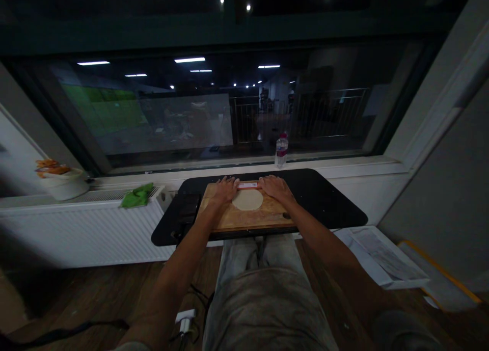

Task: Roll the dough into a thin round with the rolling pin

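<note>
On a wooden board [248, 220] lies a flat, pale, roughly round sheet of dough [247, 200]. Along its far edge rests a rolling pin [248, 185], of which a red and white labelled middle shows. My left hand [226, 189] covers the pin's left end, fingers curled over it. At the right end, my right hand [275, 186] grips it in the same way. Both ends of the pin are hidden under my hands. The board sits on a black table [328, 203].
A dark flat object [189, 208] lies left of the board. On the windowsill stands a water bottle [281, 151]. A green cloth [137, 195] and a white pot [64, 184] rest on the radiator [95, 234]. A white box [382, 257] is low on the right.
</note>
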Available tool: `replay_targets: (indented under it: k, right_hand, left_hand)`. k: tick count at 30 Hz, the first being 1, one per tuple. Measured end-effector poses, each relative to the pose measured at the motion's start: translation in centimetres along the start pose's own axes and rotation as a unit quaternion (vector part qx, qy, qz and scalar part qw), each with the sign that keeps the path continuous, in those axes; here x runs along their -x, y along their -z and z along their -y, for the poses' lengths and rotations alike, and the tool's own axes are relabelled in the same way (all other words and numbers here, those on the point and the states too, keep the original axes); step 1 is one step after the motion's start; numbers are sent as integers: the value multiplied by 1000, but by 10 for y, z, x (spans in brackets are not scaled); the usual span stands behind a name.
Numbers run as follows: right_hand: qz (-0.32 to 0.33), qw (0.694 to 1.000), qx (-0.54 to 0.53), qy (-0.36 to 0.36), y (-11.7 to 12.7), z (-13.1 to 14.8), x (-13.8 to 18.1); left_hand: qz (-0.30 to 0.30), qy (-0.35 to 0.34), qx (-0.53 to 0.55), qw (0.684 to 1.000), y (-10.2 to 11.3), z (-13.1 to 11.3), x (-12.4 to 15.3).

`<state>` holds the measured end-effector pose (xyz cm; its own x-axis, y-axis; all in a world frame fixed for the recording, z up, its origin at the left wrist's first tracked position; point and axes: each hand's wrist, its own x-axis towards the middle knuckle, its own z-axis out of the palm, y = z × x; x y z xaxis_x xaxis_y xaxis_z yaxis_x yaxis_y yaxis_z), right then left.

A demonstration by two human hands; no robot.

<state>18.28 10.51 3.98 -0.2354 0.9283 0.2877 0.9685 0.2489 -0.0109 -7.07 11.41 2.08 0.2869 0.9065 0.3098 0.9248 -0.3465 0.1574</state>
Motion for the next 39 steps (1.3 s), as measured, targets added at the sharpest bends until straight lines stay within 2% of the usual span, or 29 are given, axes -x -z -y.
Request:
replay_targets:
  k: [3, 7, 11, 17, 21, 27, 31, 35, 39]
  right_hand:
    - [7, 1000, 4, 14, 5, 4, 14]
    - [-42, 998, -27, 46, 4, 1, 44]
    - [-62, 996, -27, 50, 1, 0, 76]
    - [-100, 991, -60, 66, 9, 6, 110]
    - [-99, 990, -74, 62, 14, 4, 115]
    - [-55, 992, -106, 34, 23, -1, 108]
    - [-50, 989, -132, 34, 24, -1, 106]
    - [-58, 987, -145, 28, 23, -1, 112]
    - [-61, 986, -151, 38, 29, -1, 121]
  left_hand:
    - [-22, -3, 14, 1000, 2, -4, 16]
    - [-41, -28, 51, 997, 10, -10, 40]
    - [-66, -20, 78, 995, 19, -13, 68]
    - [-83, -7, 116, 990, 29, -12, 101]
    - [-89, -24, 129, 987, 32, -10, 107]
    - [-61, -37, 118, 990, 28, -7, 98]
    - [-82, -45, 111, 989, 26, -10, 95]
    - [-71, -21, 128, 989, 33, -11, 104]
    - [-67, -39, 165, 983, 44, -9, 118]
